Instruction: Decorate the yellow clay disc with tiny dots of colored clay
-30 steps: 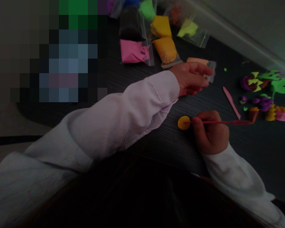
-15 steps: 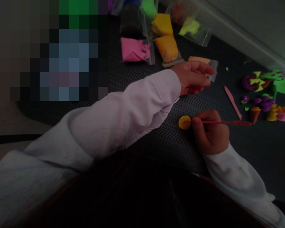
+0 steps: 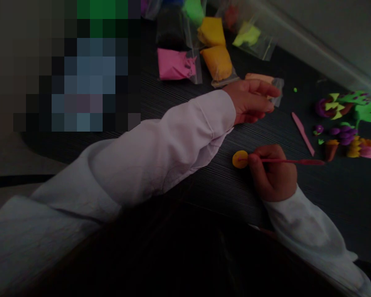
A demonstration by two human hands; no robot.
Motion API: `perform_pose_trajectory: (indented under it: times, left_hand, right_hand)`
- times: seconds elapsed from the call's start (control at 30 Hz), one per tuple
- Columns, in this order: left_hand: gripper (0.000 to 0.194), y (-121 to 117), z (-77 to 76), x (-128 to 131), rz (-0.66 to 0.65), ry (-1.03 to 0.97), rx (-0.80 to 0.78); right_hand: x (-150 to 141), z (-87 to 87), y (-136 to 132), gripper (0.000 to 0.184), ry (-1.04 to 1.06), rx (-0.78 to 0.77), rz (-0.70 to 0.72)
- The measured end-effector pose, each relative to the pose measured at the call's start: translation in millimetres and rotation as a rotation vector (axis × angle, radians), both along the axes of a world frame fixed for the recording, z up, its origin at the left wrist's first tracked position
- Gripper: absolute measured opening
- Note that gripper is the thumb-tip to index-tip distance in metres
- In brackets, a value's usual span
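My right hand (image 3: 273,173) is closed around a thin pink clay modelling tool (image 3: 297,161), held nearly level. The tool's tip lies over a small flat yellow clay disc (image 3: 237,164) on the dark table. My left hand (image 3: 253,101) is raised over the table with its fingers loosely stretched and apart, and I see nothing in it. Partly behind those fingers lies a bag of peach clay (image 3: 259,77); whether they touch it I cannot tell. A pink plastic clay knife (image 3: 303,134) rests on the table beyond my right hand.
Bags of pink clay (image 3: 174,65), orange clay (image 3: 218,62) and lime clay (image 3: 247,36) lie at the back. At the right sit several small clay pieces, including a purple cluster (image 3: 346,134), a green shape (image 3: 366,111) and a brown piece (image 3: 331,149).
My right hand and the pink tool have shifted very slightly to the left, and the tool's far end has moved clear of the brown piece. My left hand has stayed in place.
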State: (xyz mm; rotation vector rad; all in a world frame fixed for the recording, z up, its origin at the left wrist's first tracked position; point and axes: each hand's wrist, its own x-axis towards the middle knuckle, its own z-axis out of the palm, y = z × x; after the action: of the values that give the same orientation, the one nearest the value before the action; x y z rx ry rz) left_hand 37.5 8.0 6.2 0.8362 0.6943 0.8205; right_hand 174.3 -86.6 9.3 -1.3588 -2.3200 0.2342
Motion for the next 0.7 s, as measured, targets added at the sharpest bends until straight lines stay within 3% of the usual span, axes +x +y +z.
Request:
perform_pose_trajectory:
  times: [0.37,0.5,0.6,0.63,0.7]
  left_hand:
    - [0.021,5,-5.3,0,-0.036,-0.022,-0.042]
    - [0.020,6,-5.5,0,-0.035,-0.045,-0.072]
    - [0.021,7,-5.5,-1,-0.046,-0.037,-0.091]
    - [0.022,7,-5.7,-1,-0.052,-0.031,-0.096]
    - [0.024,7,-6.5,-2,-0.059,-0.026,-0.094]
  right_hand:
    - [-1,4.0,-2,0.012,0.015,-0.074,-0.018]
    - [3,2.4,0,0.015,0.145,-0.137,-0.037]
    - [15,-1.2,8,0.029,0.358,-0.062,-0.145]
    - [21,-2.4,12,0.032,0.358,-0.001,-0.218]
    - [32,-4.9,19,0.031,0.162,0.055,-0.401]
